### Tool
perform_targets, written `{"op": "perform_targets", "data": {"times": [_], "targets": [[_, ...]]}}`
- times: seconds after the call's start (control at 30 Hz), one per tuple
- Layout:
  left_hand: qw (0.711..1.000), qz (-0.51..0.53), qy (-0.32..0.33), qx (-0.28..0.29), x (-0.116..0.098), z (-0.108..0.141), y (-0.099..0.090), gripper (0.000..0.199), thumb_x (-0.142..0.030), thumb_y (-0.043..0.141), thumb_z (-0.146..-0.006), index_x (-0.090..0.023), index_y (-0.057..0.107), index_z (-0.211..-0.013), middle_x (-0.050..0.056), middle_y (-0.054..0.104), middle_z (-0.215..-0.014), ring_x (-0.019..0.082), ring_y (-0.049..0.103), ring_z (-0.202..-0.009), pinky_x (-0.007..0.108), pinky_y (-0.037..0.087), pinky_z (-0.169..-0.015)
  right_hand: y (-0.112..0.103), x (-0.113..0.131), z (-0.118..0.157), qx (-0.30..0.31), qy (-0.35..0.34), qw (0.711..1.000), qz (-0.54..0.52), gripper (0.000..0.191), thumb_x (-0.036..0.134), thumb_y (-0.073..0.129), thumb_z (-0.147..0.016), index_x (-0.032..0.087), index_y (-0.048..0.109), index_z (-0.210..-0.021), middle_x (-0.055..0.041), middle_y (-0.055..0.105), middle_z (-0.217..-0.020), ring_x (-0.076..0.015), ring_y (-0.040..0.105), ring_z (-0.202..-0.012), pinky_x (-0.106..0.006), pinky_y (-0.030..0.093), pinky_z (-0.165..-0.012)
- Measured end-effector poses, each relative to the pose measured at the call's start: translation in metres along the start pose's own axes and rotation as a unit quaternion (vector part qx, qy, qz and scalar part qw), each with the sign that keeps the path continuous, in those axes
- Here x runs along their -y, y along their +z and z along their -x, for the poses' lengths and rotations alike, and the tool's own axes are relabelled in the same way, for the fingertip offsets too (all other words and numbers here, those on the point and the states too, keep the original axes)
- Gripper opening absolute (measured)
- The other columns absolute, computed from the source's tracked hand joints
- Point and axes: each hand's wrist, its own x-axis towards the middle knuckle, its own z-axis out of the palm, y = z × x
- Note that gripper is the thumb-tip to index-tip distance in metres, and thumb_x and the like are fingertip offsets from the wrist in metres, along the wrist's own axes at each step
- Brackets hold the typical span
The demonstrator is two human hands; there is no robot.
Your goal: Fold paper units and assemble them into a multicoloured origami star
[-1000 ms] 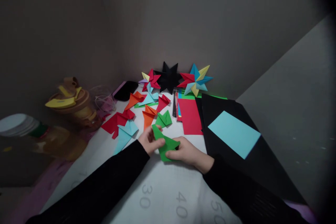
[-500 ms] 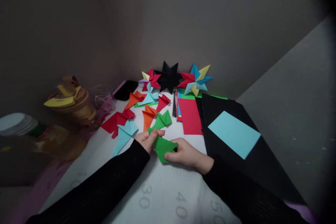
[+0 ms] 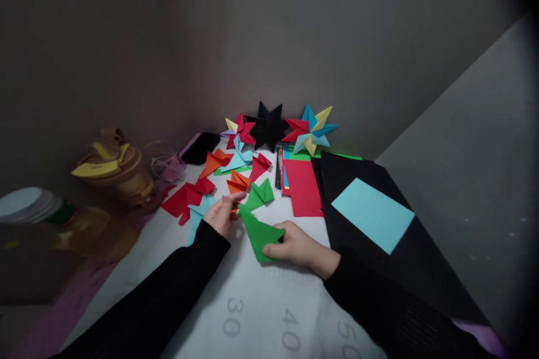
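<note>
Your right hand [image 3: 297,247] has hold of a bright green, roughly triangular piece of folded paper [image 3: 259,233] by its lower right part, with the grip closed on it and the thumb lying across the near face. The piece is in front of you, above the white, number-printed tabletop [image 3: 261,303], its narrow tip pointing up and to your left. Your left hand [image 3: 219,216] is right at that tip, its fingers slightly bent and apart; you cannot tell from this angle whether its grip pinches the paper or only sits beside it. Just beyond the tip lies a second green folded paper piece [image 3: 260,195], with an orange folded paper piece [image 3: 238,182] next to it. A pale blue folded paper piece [image 3: 197,214] is partly hidden behind your left hand, and a red folded paper piece [image 3: 185,199] lies farther left. At the back, a black pointed paper star [image 3: 269,126] stands between a small red, yellow and purple paper star [image 3: 240,130] and a larger blue, red and yellow paper star [image 3: 310,129]. To your right, a flat rectangular red paper sheet [image 3: 303,188] lies near a large black sheet [image 3: 415,258], which carries a pale blue rectangular paper sheet [image 3: 373,216]
</note>
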Motion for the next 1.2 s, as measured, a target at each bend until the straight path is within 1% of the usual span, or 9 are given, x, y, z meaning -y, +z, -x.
{"op": "perform_targets", "data": {"times": [0.1,0.2,0.33,0.53,0.63,0.77,1.03,1.1,1.2], "targets": [[0.997,-0.062,-0.004,0.038,0.008,0.016,0.008,0.049,-0.059,0.061,-0.068,-0.015,0.068,-0.089,0.005,0.066,-0.074,0.012,0.055,-0.058,0.021,0.038,-0.047,-0.001,-0.005,-0.003,-0.048,-0.026,0.997,-0.045,0.011,0.021,0.066,-0.066,0.012,0.060,-0.069,0.0019,0.053,-0.061,-0.0091,0.044,-0.054,-0.022,0.036,-0.053],[0.984,-0.137,-0.003,0.114,0.012,0.028,0.013,0.039,-0.051,0.067,-0.065,-0.014,0.063,-0.074,0.000,0.058,-0.058,0.008,0.045,-0.047,0.019,0.032,-0.044,-0.004,-0.011,-0.008,-0.106,-0.079,0.984,-0.116,0.020,0.025,0.068,-0.068,0.012,0.063,-0.082,-0.0005,0.058,-0.070,-0.0110,0.049,-0.061,-0.025,0.040,-0.060],[0.951,-0.245,-0.003,0.189,0.016,0.034,0.012,0.032,-0.043,0.063,-0.068,-0.016,0.052,-0.056,-0.006,0.041,-0.043,0.007,0.034,-0.041,0.019,0.024,-0.042,-0.006,-0.015,-0.011,-0.101,-0.100,0.983,-0.113,0.019,0.025,0.070,-0.068,0.012,0.063,-0.079,-0.0003,0.059,-0.072,-0.0113,0.049,-0.064,-0.024,0.039,-0.061],[0.909,-0.340,0.018,0.239,0.012,0.032,0.010,0.032,-0.041,0.054,-0.073,-0.018,0.051,-0.051,-0.005,0.043,-0.042,0.009,0.035,-0.042,0.021,0.025,-0.042,-0.004,-0.010,-0.008,-0.105,-0.076,0.988,-0.085,0.025,0.035,0.069,-0.069,0.012,0.063,-0.075,-0.0001,0.059,-0.068,-0.0109,0.048,-0.060,-0.024,0.038,-0.059],[0.927,-0.319,0.031,0.193,0.005,0.033,0.013,0.035,-0.040,0.054,-0.073,-0.019,0.044,-0.047,-0.006,0.040,-0.040,0.008,0.033,-0.040,0.021,0.025,-0.042,-0.003,-0.010,-0.007,-0.115,-0.056,0.990,-0.067,0.028,0.038,0.071,-0.068,0.012,0.060,-0.065,0.0024,0.054,-0.056,-0.0083,0.043,-0.050,-0.021,0.033,-0.048],[0.947,-0.295,0.049,0.117,-0.004,0.033,0.016,0.034,-0.039,0.056,-0.071,-0.019,0.046,-0.046,-0.007,0.039,-0.038,0.008,0.033,-0.039,0.021,0.025,-0.042,-0.002,-0.012,-0.008,-0.131,-0.037,0.982,-0.130,0.031,0.041,0.068,-0.071,0.014,0.055,-0.061,0.0020,0.055,-0.051,-0.0062,0.041,-0.040,-0.019,0.028,-0.039],[0.966,-0.249,0.061,-0.014,-0.015,0.017,0.006,0.033,-0.041,0.058,-0.071,-0.019,0.050,-0.047,-0.006,0.040,-0.036,0.009,0.033,-0.038,0.022,0.025,-0.041,-0.010,-0.013,-0.015,-0.217,-0.061,0.954,-0.196,0.027,0.037,0.072,-0.067,0.015,0.058,-0.063,0.0020,0.057,-0.053,-0.0054,0.041,-0.040,-0.018,0.026,-0.038],[0.970,-0.236,0.055,-0.021,-0.013,0.019,0.008,0.031,-0.043,0.059,-0.071,-0.019,0.056,-0.051,-0.007,0.039,-0.037,0.009,0.032,-0.037,0.022,0.024,-0.040,-0.008,-0.013,-0.015,-0.201,-0.076,0.955,-0.204,0.025,0.036,0.073,-0.067,0.016,0.061,-0.075,0.0014,0.060,-0.061,-0.0060,0.043,-0.043,-0.018,0.028,-0.040],[0.968,-0.244,0.052,0.027,-0.003,0.032,0.017,0.028,-0.042,0.062,-0.067,-0.017,0.063,-0.054,-0.005,0.041,-0.039,0.009,0.033,-0.040,0.022,0.025,-0.042,0.001,-0.013,-0.014,-0.124,-0.118,0.960,-0.222,0.032,0.034,0.077,-0.063,0.017,0.064,-0.087,-0.0014,0.064,-0.076,-0.0087,0.049,-0.055,-0.020,0.036,-0.050]]}}
